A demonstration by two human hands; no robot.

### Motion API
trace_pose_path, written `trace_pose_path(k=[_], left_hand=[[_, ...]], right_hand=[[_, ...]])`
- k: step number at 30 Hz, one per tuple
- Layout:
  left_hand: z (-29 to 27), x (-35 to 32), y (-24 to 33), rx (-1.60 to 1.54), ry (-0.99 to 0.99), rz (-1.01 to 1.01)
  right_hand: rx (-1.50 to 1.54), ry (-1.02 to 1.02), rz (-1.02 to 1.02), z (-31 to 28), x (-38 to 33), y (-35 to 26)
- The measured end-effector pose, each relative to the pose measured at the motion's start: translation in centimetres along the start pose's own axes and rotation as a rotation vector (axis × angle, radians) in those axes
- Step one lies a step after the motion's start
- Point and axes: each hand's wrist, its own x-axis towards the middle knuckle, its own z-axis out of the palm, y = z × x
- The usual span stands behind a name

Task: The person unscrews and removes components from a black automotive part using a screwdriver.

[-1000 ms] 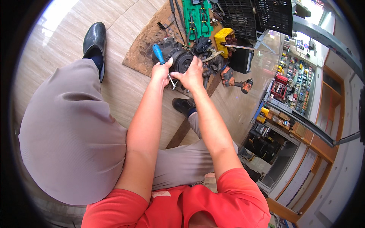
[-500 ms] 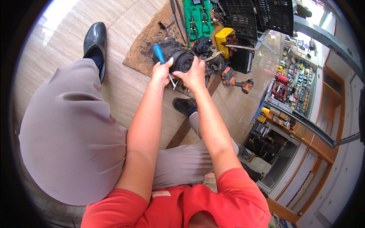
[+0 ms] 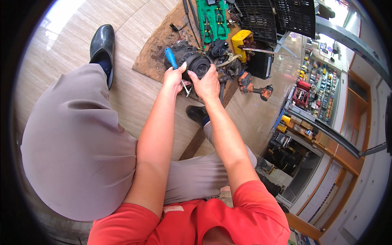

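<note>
One round part (image 3: 199,65), one screwdriver (image 3: 171,58)
Left hand's (image 3: 174,78) fingers wrap the screwdriver; right hand (image 3: 207,85) spreads its fingers at the part's five o'clock.

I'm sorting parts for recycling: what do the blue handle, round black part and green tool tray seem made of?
Blue handle: probably smooth plastic, evenly coloured.
Round black part: metal or plastic; its dark, dull sheen leaves that open.
Green tool tray: likely moulded plastic, bright and uniformly coloured.
</note>
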Motion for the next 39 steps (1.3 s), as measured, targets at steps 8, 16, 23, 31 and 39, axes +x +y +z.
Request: trace_pose_path(k=[8, 16, 23, 31, 39], left_hand=[[-0.3, 0.6, -0.4, 0.050, 0.005, -0.005], [-0.1, 0.5, -0.3, 0.028, 0.021, 0.013], [-0.2, 0.6, -0.3, 0.017, -0.007, -0.006], [0.0, 0.3, -0.2, 0.015, -0.001, -0.005], [0.0, -0.2, 0.4, 0.086, -0.003, -0.057]], right_hand=[[-0.031, 0.048, 0.005, 0.7, 0.3, -0.1], [-0.008, 0.091, -0.019, 1.3, 0.7, 0.5], [-0.021, 0.087, -0.027, 0.8, 0.5, 0.3], [0.005, 0.068, -0.040, 0.9, 0.7, 0.5], [0.201, -0.049, -0.072, -0.4, 1.0, 2.9]])
